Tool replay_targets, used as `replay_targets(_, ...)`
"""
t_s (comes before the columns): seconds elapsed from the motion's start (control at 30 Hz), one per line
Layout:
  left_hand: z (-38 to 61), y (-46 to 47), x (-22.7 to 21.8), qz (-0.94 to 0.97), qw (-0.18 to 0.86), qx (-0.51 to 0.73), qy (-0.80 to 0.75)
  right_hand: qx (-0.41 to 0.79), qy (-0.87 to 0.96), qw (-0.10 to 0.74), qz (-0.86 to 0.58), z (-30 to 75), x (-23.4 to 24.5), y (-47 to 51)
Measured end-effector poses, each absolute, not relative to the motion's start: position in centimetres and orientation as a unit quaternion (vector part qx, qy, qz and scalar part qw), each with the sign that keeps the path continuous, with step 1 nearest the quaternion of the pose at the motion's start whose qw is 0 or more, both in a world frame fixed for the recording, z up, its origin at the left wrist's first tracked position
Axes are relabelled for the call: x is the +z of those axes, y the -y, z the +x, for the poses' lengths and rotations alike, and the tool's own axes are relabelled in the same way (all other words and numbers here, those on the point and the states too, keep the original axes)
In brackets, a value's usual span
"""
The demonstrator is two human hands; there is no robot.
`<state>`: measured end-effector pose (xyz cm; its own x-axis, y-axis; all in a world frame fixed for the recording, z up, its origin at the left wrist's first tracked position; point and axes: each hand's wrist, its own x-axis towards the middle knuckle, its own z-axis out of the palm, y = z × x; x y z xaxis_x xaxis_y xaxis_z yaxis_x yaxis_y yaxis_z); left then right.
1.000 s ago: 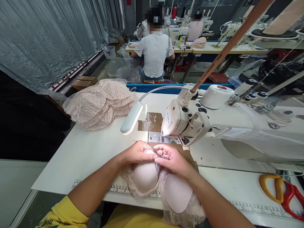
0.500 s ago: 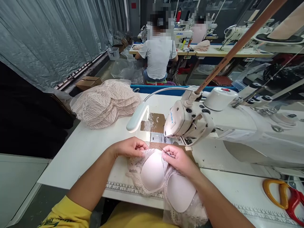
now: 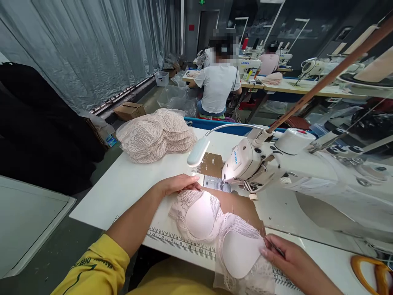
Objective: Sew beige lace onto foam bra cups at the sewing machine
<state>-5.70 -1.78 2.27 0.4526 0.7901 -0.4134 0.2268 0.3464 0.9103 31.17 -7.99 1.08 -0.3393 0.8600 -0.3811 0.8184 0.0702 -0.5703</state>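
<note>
- 2 hands are seen: the left hand [image 3: 181,184] at the centre of the frame, the right hand [image 3: 285,256] at the lower right.
- 1 lace garment [image 3: 225,221] with 2 pale cups is laid on the white table [image 3: 138,186], from the centre of the frame to its lower edge.
- The lace at the top of the upper cup is touched by the curled left fingers; whether it is pinched cannot be told, as the undersides are hidden.
- 1 small dark metal tool [image 3: 278,248] (its tip is too fine to make out) is clamped between right thumb and fingers, with the thumb laid against the outer edge of the lower cup.
- 1 sewing machine [image 3: 241,159] is seen right of centre, with 1 lamp [image 3: 198,151] just beside it.
- 1 lace pile [image 3: 156,137] is set left of centre at the back of the table; its layers cannot be counted.
- 1 orange handle [image 3: 380,278] is shown in the lower right corner.
- 2 seated co-workers [image 3: 217,88] are seen in the upper middle.
- Compared with 0.5 s ago, the right hand has been moved from the upper cup to the lower cup, the hands are farther apart, and the red handle has been lost from view.
</note>
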Motion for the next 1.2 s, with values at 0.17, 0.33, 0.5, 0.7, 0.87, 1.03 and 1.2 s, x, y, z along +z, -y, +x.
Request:
replay_targets(0.17,-3.5,3.9,3.3,0.682,0.478,0.174,-0.526,0.369,0.732,0.133,-0.557,27.8,2.2,8.6)
replay_targets(0.33,-4.4,6.5,3.4,0.641,0.532,0.221,-0.508,0.406,0.714,0.19,-0.538,22.3,5.5,8.0)
replay_targets(0.5,-9.2,10.0,2.5,0.555,0.631,0.251,-0.481,0.523,0.715,0.156,-0.437,15.3,5.8,6.3)
replay_targets(0.7,-17.4,11.8,9.4,0.629,0.328,0.333,-0.621,0.521,0.736,0.339,-0.268,4.8,5.8,1.1)
replay_targets(0.87,-22.8,8.5,17.9,0.631,-0.144,0.417,-0.638,0.269,0.769,0.545,-0.197,-1.6,10.0,-5.3)
replay_targets(1.03,-25.1,1.1,16.4,0.726,-0.221,0.346,-0.552,0.224,0.783,0.531,-0.233,-3.8,9.7,-11.3)
replay_targets(1.2,-24.1,-3.1,9.1,0.785,0.018,0.257,-0.564,0.277,0.781,0.466,-0.311,-2.4,4.7,-12.8)
